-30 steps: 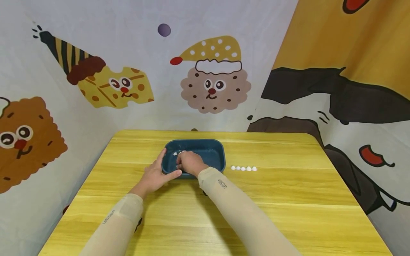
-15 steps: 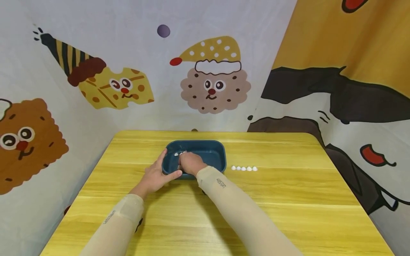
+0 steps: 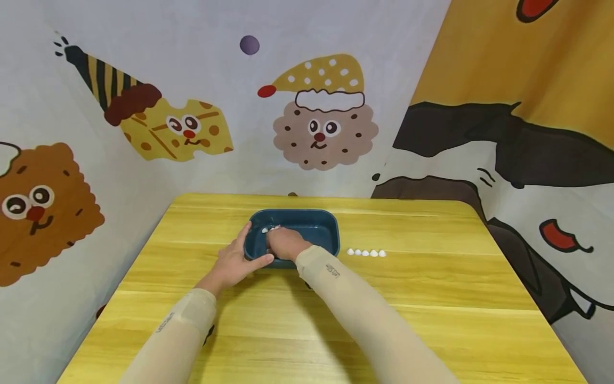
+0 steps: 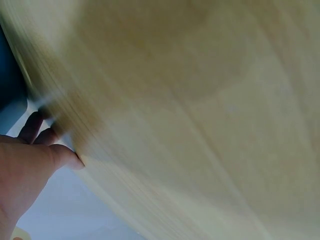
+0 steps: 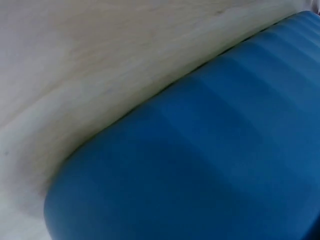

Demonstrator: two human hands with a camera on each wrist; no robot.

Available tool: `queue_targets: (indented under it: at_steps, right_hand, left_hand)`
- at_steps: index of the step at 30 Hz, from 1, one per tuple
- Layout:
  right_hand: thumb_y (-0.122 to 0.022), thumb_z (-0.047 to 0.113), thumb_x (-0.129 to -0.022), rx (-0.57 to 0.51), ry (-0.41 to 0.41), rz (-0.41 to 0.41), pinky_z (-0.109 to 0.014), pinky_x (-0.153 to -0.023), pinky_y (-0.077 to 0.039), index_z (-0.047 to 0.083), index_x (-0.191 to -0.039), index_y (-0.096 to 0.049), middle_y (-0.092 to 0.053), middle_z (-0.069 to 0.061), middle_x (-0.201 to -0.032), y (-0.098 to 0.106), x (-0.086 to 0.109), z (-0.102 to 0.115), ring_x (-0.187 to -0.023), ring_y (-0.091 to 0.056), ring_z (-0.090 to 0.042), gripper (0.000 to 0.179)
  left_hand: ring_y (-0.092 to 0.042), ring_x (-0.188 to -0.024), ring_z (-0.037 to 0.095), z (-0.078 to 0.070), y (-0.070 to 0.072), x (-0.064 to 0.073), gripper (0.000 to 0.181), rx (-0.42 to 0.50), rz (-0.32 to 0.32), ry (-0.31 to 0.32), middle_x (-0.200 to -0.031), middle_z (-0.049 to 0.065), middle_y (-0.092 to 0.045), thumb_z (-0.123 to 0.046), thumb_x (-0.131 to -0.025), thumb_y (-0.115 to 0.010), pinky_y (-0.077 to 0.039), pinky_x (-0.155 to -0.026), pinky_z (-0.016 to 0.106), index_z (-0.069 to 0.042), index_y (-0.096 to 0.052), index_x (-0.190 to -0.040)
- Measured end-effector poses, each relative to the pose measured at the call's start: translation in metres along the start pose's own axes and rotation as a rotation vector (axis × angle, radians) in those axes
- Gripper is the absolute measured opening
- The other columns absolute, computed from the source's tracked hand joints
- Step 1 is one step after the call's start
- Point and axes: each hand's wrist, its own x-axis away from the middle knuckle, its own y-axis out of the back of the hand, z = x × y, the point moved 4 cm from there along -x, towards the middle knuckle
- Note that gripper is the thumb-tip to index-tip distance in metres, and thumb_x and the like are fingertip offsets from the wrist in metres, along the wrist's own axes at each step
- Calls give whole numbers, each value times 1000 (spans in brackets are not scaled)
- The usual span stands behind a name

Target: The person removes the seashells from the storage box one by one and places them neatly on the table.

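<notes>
A dark blue rectangular basin (image 3: pixel 314 213) stands near the far side of the table. My left hand (image 3: pixel 231 268) lies at its near left corner, fingers spread along the left wall and thumb along the front. Over the front rim reaches my right hand (image 3: pixel 287 244), its fingers bent down inside; the fingertips are hidden, so I cannot tell whether they hold anything. Just beyond them, small white pieces (image 3: pixel 265 230) lie on the basin's floor. The right wrist view shows only the basin's ribbed outer wall (image 5: pixel 200 165) and the table.
Several small white dome-shaped pieces (image 3: pixel 365 253) form a short row on the wooden table (image 3: pixel 422 288), right of the basin. Behind the table hangs a white cloth (image 3: pixel 240 176) printed with cartoon food.
My right hand's fingers have shifted slightly inside the basin, and their tips are less visible than a second ago. The left hand stays at the corner; the row of white pieces is unchanged.
</notes>
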Motion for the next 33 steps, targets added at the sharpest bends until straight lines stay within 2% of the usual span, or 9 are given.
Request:
queue_targets:
  at_steps: [2,5,9,16,19,23,26,33]
  right_hand:
    - [-64,23,-109,-19,28,-5,-30,-73,-52,18,-85,-75,-79,0,-118,-1,-1,-1,-105,-72,-17,27]
    - [-63,22,-110,-33,54,-8,-29,-68,-47,21,-84,-73,-78,1,-108,-3,-1,-2,-94,-70,-15,28]
    - [-62,25,-110,-28,59,-24,-29,-76,-54,23,-102,-76,-75,4,-107,-5,0,-2,-100,-71,-13,16]
    - [-61,23,-111,-80,40,-33,-31,-83,-57,19,-118,-76,-74,3,-112,-4,1,-4,-97,-68,-12,17]
    - [-61,24,-111,-90,39,-42,-32,-84,-57,19,-120,-76,-74,3,-114,-4,1,-5,-96,-67,-12,18]
    - [-60,25,-111,-98,44,-61,-32,-81,-54,21,-116,-76,-74,5,-109,-4,2,-7,-89,-64,-12,17]
    - [-60,25,-112,-86,52,-79,-32,-84,-56,22,-116,-78,-75,5,-112,-3,2,-7,-93,-65,-11,19]
    - [-59,23,-112,-78,42,-82,-37,-101,-60,23,-129,-77,-75,3,-134,-5,1,-7,-120,-70,-16,25]
  left_hand:
    - [-26,-159,57,0,0,0,120,-2,-6,-4,-178,23,-19,-84,-92,-57,-13,-124,81,-32,15,-172]
    - [-27,-159,56,1,-1,-1,120,-2,-8,-9,-178,23,-20,-84,-92,-57,-14,-124,81,-32,15,-172]
    - [-26,-159,56,2,-2,-1,119,5,-7,-13,-178,23,-20,-83,-92,-57,-12,-124,81,-31,14,-172]
    - [-26,-160,56,2,-3,-1,118,25,-14,-16,-179,21,-18,-82,-93,-58,-10,-124,80,-32,13,-172]
    - [-27,-159,56,3,-3,-2,117,24,-14,-15,-178,21,-18,-82,-93,-58,-11,-124,79,-32,14,-172]
    - [-28,-158,56,4,-3,-2,116,27,-14,-16,-178,22,-19,-81,-94,-57,-11,-124,79,-32,14,-172]
    - [-29,-158,57,4,-4,-2,116,27,-21,-21,-178,23,-20,-81,-95,-56,-12,-123,79,-31,14,-172]
    - [-29,-158,56,4,-4,-2,115,40,-37,-33,-177,23,-21,-79,-95,-58,-9,-123,80,-30,12,-173]
